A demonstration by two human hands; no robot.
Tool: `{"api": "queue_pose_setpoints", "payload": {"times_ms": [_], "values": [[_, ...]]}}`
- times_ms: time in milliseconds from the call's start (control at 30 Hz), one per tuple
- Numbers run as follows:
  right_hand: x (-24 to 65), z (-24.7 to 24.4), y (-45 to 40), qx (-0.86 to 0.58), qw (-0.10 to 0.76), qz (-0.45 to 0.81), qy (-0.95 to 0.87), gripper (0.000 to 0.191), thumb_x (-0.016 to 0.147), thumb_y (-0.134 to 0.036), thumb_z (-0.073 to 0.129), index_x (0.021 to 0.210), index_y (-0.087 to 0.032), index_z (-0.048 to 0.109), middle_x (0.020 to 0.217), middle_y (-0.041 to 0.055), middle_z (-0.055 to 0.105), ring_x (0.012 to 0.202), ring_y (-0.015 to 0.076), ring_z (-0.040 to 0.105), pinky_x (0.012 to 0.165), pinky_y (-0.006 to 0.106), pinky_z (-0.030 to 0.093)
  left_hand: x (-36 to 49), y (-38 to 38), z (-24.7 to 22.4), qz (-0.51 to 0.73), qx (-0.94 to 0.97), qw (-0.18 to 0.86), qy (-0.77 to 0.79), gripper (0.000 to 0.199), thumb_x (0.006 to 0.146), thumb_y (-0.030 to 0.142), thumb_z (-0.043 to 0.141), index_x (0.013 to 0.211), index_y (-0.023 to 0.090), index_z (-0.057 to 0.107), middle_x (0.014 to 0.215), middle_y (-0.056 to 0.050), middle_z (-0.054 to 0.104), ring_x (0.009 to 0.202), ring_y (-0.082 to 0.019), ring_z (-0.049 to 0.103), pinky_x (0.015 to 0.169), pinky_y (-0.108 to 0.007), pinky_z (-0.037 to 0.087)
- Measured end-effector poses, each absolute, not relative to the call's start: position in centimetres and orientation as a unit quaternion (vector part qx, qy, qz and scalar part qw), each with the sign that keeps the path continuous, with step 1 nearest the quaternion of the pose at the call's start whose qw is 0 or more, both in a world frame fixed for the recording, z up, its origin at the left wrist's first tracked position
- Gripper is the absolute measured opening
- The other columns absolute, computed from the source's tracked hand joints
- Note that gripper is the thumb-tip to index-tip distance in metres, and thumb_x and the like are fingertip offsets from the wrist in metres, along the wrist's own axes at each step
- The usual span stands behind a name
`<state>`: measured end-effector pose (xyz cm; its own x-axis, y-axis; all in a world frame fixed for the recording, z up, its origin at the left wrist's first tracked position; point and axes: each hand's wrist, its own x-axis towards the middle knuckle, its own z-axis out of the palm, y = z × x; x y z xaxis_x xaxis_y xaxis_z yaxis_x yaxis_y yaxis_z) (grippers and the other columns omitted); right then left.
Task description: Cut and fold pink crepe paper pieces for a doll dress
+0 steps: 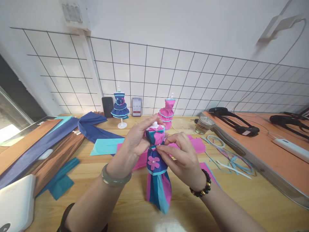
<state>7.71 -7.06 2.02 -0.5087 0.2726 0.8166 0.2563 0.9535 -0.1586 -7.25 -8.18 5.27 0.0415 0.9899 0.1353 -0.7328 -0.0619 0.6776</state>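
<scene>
Our right hand [183, 157] pinches at the waistband [153, 147] of the small dress [159, 168], which our left hand [138, 137] holds from behind, well out from the tabletop [130, 199]'s back edge. Bow [155, 129] and flower [154, 163] are already on; the waistband seems unfinished.

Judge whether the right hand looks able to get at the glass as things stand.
Probably yes: the right hand touches the small dress, but only low-lying pink cloth seems to lie between hand and glass.
</scene>
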Motion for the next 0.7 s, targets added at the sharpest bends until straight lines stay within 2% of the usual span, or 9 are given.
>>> {"api": "queue_pose_setpoints", "payload": {"times_ms": [200, 367, 600, 700], "values": [[7.5, 2.3, -7.6, -0.185, 0.479, 0.100, -0.852, 0.016, 0.078, -0.013, 0.057, 0.087, -0.023, 0.066, 0.081, 0.0041, 0.054, 0.079, 0.0176, 0.051, 0.067, 0.035, 0.045, -7.3, -8.3, 5.3, 0.656, 0.318, 0.648, 0.220, 0.007, 0.073, 0.021, 0.062, 0.074, 0.014, 0.062, 0.074, -0.001, 0.057, 0.068, -0.011, 0.054, 0.065, -0.023, 0.043], [7.5, 3.0, -7.9, -0.219, 0.446, 0.204, -0.844, 0.011, 0.076, -0.014, 0.059, 0.081, -0.022, 0.065, 0.079, 0.0031, 0.055, 0.080, 0.0170, 0.053, 0.070, 0.034, 0.047, -7.2, -8.2, 5.2, 0.654, 0.336, 0.643, 0.214, 0.009, 0.076, 0.022, 0.059, 0.078, 0.013, 0.062, 0.078, -0.002, 0.056, 0.074, -0.012, 0.054, 0.070, -0.025, 0.043], [7.7, 3.1, -7.6, -0.231, 0.440, 0.206, -0.843, 0.012, 0.075, -0.017, 0.061, 0.086, -0.022, 0.059, 0.087, 0.0027, 0.062, 0.086, 0.0184, 0.056, 0.076, 0.036, 0.047, -7.1, -8.1, 4.9, 0.651, 0.340, 0.639, 0.228, 0.009, 0.073, 0.020, 0.061, 0.076, 0.013, 0.063, 0.079, -0.004, 0.058, 0.075, -0.014, 0.055, 0.069, -0.027, 0.045], [7.8, 3.0, -7.5, -0.229, 0.435, 0.198, -0.848, 0.005, 0.076, -0.018, 0.061, 0.079, -0.021, 0.058, 0.083, 0.0025, 0.060, 0.084, 0.0184, 0.055, 0.075, 0.036, 0.046, -7.2, -8.0, 4.8, 0.656, 0.334, 0.639, 0.224, 0.008, 0.073, 0.020, 0.061, 0.075, 0.013, 0.063, 0.078, -0.003, 0.057, 0.073, -0.012, 0.054, 0.066, -0.024, 0.044]]}}
